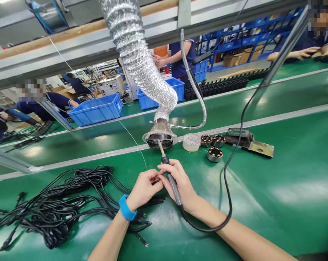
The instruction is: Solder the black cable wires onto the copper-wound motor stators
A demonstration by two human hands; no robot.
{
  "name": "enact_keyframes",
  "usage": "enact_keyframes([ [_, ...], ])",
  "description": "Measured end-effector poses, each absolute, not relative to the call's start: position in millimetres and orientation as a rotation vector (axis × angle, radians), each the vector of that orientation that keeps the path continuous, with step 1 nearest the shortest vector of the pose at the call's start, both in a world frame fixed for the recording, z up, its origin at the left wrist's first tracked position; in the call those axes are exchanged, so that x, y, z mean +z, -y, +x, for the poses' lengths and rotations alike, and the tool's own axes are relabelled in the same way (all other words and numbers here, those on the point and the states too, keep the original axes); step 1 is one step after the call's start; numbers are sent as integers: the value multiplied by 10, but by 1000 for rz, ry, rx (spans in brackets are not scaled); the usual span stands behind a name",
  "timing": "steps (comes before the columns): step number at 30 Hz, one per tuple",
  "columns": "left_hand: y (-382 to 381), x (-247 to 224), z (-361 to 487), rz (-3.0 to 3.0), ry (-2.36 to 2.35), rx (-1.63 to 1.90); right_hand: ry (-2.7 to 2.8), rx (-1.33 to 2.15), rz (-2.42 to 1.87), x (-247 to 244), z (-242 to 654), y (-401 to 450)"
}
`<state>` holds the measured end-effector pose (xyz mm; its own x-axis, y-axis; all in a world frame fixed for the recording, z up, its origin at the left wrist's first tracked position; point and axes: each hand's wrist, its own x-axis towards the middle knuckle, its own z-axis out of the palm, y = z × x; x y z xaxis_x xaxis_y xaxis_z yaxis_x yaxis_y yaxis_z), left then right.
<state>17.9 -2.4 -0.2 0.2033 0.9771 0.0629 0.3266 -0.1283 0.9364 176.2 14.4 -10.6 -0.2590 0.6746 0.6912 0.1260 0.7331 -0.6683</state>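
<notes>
My right hand [179, 183] is closed around a soldering iron [173, 186], its tip pointing up and away in front of the fume hood. My left hand [144, 186], with a blue band on the wrist, is closed in a pinch. A short dark piece of black cable [155, 182] shows between its fingers. The fingertips of both hands meet, so the cable's end is hidden. Thin solder wire [131, 136] hangs from above and ends near my left fingers. A heap of black cables [63, 214] with stripped ends lies to the left and under my left wrist.
A fume hood [160, 132] on a silver duct hangs ahead. Right of it are a roll of tape [191, 141], several copper-wound rings [214, 154] and a metal fixture [248, 141]. The iron's cord [228, 181] loops over my right forearm. Blue crates [97, 110] and co-workers are beyond.
</notes>
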Motion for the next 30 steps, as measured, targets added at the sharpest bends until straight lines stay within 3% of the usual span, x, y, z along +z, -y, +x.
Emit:
enact_keyframes([
  [10, -15, 86, 115, 1516, -1232, 886, 1790, 679, -707, -156, 1901, -156],
  [21, -137, -82, 362, 1459, -1399, 1165, 1624, 466, -894, 10, 2125, -288],
  [30, -182, -151, 381, 1488, -1427, 1116, 1612, 498, -761, 22, 2195, -220],
])
